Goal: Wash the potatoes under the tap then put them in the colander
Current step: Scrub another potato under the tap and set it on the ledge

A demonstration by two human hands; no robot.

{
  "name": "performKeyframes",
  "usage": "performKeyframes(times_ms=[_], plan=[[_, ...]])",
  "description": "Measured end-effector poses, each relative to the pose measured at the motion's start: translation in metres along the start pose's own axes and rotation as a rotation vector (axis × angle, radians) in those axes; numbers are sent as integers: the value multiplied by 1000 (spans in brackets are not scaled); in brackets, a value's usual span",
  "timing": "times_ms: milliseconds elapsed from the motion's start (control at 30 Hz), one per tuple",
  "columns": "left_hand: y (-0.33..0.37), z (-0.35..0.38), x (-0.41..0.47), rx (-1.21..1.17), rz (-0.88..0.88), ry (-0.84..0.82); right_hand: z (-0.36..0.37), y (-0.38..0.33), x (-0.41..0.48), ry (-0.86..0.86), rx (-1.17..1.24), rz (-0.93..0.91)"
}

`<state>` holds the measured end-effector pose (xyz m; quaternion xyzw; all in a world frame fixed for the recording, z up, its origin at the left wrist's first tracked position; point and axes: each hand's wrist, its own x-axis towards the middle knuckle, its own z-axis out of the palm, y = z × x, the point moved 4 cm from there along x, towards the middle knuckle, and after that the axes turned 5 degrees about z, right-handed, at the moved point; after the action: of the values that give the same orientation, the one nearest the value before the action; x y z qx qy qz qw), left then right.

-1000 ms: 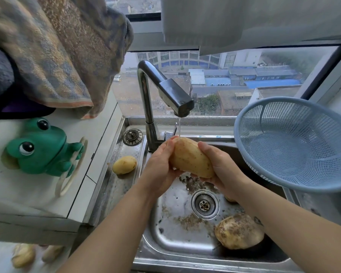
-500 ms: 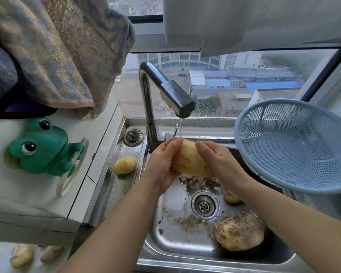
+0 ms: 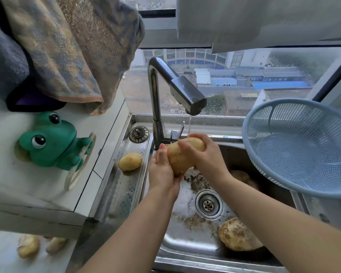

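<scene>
Fingers of the right hand (image 3: 200, 154) curl over the upper end of the potato (image 3: 182, 156), pressed together against its skin, while the left hand (image 3: 162, 170) cups the lower end from below, its fingers mostly hidden behind the potato so their spread cannot be told. Both forearms reach in from 6 o'clock, the left nearly straight up the frame, the right slanting in from 4 o'clock with the wrist bent inward. The potato is held above the sink (image 3: 185, 239), its long axis tilted from 7 to 1 o'clock, the upper end just under the thin stream from the tap (image 3: 177, 89). A second muddy potato (image 3: 237, 236) lies in the basin at 5 o'clock from the drain (image 3: 209, 203); another one (image 3: 242, 177) is partly hidden behind the right wrist. A clean small potato (image 3: 130, 161) rests on the draining ledge at 9 o'clock from the hands. The blue colander (image 3: 303, 146) sits tilted at 3 o'clock, its right rim cut off by the frame. A green frog toy (image 3: 51, 141) stands on the counter at 9 o'clock.
</scene>
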<state>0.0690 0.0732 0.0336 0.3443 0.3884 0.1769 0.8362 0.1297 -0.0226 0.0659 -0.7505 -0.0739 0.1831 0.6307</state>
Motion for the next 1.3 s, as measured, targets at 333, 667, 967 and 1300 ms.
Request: performKeyframes(times_ms=[333, 667, 967, 1300], plan=[[11, -15, -7, 79, 284, 91, 8, -5, 0, -296, 12, 213], [24, -8, -7, 128, 356, -51, -17, -2, 5, -661, 385, 487], [30, 2, -16, 183, 421, -124, -14, -11, 10, -524, 132, 386], [39, 13, -13, 226, 486, -221, -16, -18, 10, -474, 117, 256]])
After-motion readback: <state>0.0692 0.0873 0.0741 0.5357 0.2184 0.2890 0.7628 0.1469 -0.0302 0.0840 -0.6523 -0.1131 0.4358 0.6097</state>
